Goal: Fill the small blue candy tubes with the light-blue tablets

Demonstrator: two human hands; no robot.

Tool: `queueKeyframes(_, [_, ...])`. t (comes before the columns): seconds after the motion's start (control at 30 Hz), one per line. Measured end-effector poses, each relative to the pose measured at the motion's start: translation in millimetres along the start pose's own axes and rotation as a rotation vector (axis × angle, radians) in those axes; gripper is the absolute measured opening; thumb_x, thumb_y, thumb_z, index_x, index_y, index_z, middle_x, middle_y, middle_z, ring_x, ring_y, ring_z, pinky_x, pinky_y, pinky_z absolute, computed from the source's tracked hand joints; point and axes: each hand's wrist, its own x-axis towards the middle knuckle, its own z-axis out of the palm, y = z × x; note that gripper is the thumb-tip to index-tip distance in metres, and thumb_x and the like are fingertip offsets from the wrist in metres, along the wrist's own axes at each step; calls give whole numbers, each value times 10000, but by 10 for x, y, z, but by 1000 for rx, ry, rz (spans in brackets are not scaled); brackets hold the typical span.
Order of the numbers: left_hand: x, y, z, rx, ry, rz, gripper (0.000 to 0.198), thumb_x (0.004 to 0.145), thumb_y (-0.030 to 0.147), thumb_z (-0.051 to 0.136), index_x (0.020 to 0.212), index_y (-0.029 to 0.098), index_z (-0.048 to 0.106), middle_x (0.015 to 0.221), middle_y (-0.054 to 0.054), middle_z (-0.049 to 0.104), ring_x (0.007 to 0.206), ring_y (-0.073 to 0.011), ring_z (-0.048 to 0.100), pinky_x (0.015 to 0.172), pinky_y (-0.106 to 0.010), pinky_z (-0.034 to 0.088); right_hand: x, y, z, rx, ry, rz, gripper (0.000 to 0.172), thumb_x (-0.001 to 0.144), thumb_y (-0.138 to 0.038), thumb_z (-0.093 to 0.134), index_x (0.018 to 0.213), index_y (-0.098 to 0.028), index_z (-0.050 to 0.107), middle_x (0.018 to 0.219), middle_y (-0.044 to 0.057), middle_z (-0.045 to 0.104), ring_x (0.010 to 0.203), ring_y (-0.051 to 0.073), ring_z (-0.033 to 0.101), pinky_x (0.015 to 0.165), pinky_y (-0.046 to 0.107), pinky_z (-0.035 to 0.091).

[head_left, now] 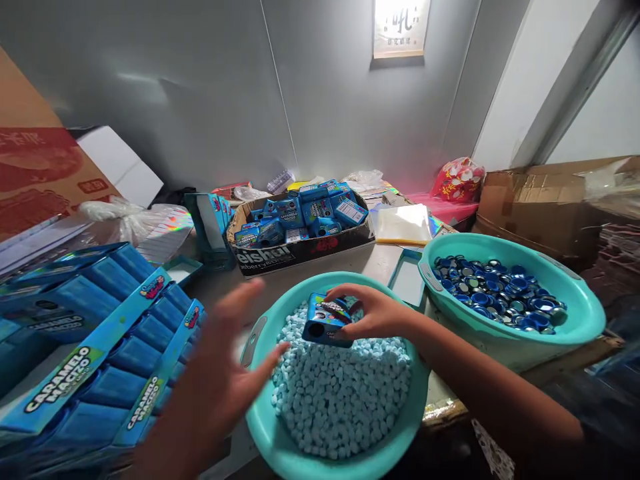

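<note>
My right hand [373, 311] grips a small blue candy box [320, 322] with a round dark hole in its side, tilted over a turquoise basin [265, 427]. Pale blue candies [345, 400] fill much of that basin. Blurred by motion, my left hand [220, 367] hovers at the basin's left rim, its fingers apart and nothing in them. Left of it stand display cartons [85, 360] lettered "Caramelo Macizo", packed with blue boxes.
Behind the basin, a black cardboard tray [310, 251] holds many more blue boxes [289, 211]. At right, a second turquoise basin [575, 293] contains shiny blue and silver round lids [495, 287]. Clear plastic sheets [404, 225] and a brown carton [530, 207] lie farther back.
</note>
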Motion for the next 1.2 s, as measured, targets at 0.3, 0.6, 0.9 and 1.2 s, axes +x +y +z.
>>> queueKeyframes(0.3, [283, 25, 483, -329, -446, -360, 372, 807, 557, 657, 991, 236, 612, 937, -12, 709, 843, -236, 668, 675, -317, 449, 0, -320, 118, -387, 17, 137, 755, 855, -669, 619, 1348, -98, 592, 1424, 212, 533, 1336, 361, 484, 1126, 527, 396])
queueKeyframes(0.6, [382, -233, 551, -438, -364, -490, 495, 742, 661, 682, 917, 231, 510, 847, 13, 664, 826, -218, 641, 657, -285, 425, -501, -135, 292, -783, -394, 469, 1432, 613, -889, 651, 1570, 46, 138, 1602, 308, -24, 1505, 467, 30, 1227, 595, 165])
queueKeyframes(0.9, [433, -356, 697, -599, -247, -548, 575, 657, 574, 772, 968, 235, 428, 783, 28, 646, 728, -194, 615, 616, -264, 425, 143, 291, 529, -718, -359, 251, 1528, 456, -770, 843, 1612, -93, 107, 1631, 287, -59, 1504, 472, -60, 1214, 616, 145])
queueKeyframes(1.2, [332, -383, 701, -617, -327, -456, 498, 768, 507, 713, 1098, 245, 449, 911, 8, 684, 831, -213, 650, 708, -292, 467, -54, 29, 558, -542, -326, 240, 933, 499, -447, 914, 1357, -255, 601, 1271, 130, 566, 1120, 348, 598, 969, 461, 507])
